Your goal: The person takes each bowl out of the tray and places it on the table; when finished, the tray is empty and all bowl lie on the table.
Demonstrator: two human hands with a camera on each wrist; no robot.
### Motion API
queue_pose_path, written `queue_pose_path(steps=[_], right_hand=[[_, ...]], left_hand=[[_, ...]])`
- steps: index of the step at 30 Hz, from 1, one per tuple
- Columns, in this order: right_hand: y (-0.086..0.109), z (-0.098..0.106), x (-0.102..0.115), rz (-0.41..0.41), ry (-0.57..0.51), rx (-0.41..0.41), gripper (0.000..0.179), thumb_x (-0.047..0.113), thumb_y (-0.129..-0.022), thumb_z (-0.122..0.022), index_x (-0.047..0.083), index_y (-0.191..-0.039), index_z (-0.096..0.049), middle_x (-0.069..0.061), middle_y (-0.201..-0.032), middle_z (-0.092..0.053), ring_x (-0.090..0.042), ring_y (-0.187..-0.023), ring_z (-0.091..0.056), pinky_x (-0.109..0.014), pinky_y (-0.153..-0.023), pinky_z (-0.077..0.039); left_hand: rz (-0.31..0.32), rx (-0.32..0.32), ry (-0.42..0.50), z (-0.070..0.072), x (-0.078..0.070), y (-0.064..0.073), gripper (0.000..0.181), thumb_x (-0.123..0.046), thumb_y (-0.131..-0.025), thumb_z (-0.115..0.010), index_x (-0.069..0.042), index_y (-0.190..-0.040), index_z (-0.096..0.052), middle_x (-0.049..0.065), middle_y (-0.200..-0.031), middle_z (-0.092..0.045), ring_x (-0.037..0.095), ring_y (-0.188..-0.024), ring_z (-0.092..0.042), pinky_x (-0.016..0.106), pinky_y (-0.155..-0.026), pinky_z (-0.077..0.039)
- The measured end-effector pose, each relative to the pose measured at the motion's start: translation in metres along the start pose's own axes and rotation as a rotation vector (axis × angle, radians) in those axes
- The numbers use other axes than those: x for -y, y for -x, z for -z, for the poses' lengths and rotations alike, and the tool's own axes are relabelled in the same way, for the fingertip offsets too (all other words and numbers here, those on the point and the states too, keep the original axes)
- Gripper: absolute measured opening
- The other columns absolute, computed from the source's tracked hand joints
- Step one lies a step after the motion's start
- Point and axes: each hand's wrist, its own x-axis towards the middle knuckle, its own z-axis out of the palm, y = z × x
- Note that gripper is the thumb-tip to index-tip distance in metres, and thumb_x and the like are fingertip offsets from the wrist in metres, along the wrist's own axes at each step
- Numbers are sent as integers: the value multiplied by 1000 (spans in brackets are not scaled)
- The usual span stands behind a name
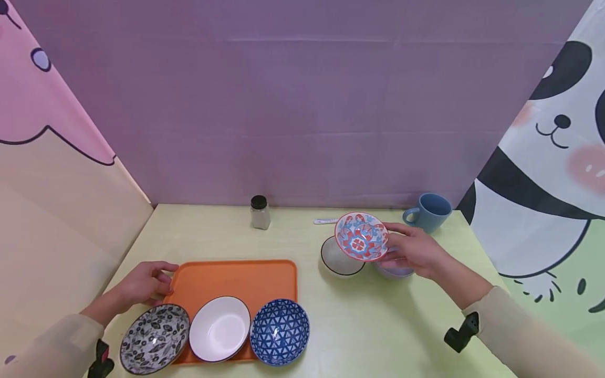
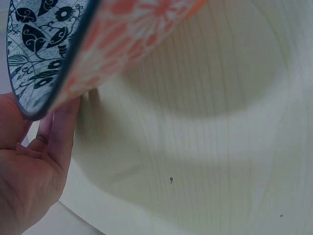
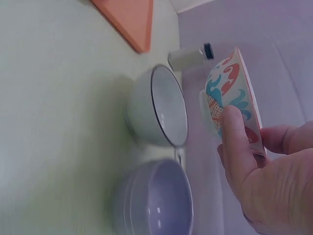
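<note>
My right hand [image 1: 416, 251] holds a small red, blue and white patterned bowl [image 1: 357, 237] by its right side, above the table. The right wrist view shows thumb and fingers pinching the rim and side of that tilted bowl [image 3: 228, 88]. Beneath it are a white bowl with a dark rim [image 1: 337, 262] and a lilac bowl [image 3: 168, 200]. My left hand [image 1: 142, 283] rests at the left edge of an orange tray [image 1: 236, 275], fingers loosely extended. Along the tray's near side are a black-and-white floral bowl [image 1: 156, 338], a white bowl [image 1: 219, 328] and a blue triangle-patterned bowl [image 1: 280, 332].
A glass jar with a black lid [image 1: 260, 212] stands at the back of the pale wooden table [image 1: 359, 336]. A blue mug [image 1: 432, 212] is at the back right. Behind the held bowl lies a small white handle [image 1: 325, 221]. A purple cloth [image 1: 302, 105] hangs behind.
</note>
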Motion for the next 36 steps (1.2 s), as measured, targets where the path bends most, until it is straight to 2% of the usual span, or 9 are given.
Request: queue_pose_path(steps=[6,12,23,29,36], right_hand=[[14,29,2,-18,26,-32,66,16,-105,-53,7,-163,-23,-5,-107,-69,-22,-90,-75,-38,-84,-63],[26,58,-1,-38,28,-67,72,24,-106,-56,9,-165,-18,-1,-110,-68,-20,-94,-74,-38,-85,-62],[48,108,-26,-50,-46,-115,77,24,-107,-54,4,-164,-7,3,-100,-72,-21,-89,-76,-38,-85,-62],[51,126,-41,-77,-94,-145,80,25,-108,-53,5,-164,0,4,-100,-71,-20,-89,-77,-40,-86,-61],[53,141,-61,-104,-143,-166,78,19,-108,-49,5,-164,4,3,-100,-70,-21,-91,-76,-41,-88,-61]], left_hand=[[-6,9,-6,2,4,-2,56,-1,-94,-65,8,-146,-45,16,-102,-62,25,-81,-65,40,-67,-63],[-12,9,-4,2,4,-2,57,-1,-94,-66,9,-145,-45,17,-103,-63,25,-81,-65,39,-66,-63],[14,22,5,5,3,-4,58,-1,-94,-66,9,-146,-44,16,-104,-62,24,-83,-65,40,-67,-63],[13,27,23,5,2,-2,58,-1,-93,-67,9,-146,-44,16,-103,-62,25,-83,-65,41,-68,-64],[9,25,27,3,-1,-1,57,0,-93,-66,10,-144,-45,16,-102,-62,24,-81,-65,40,-66,-63]])
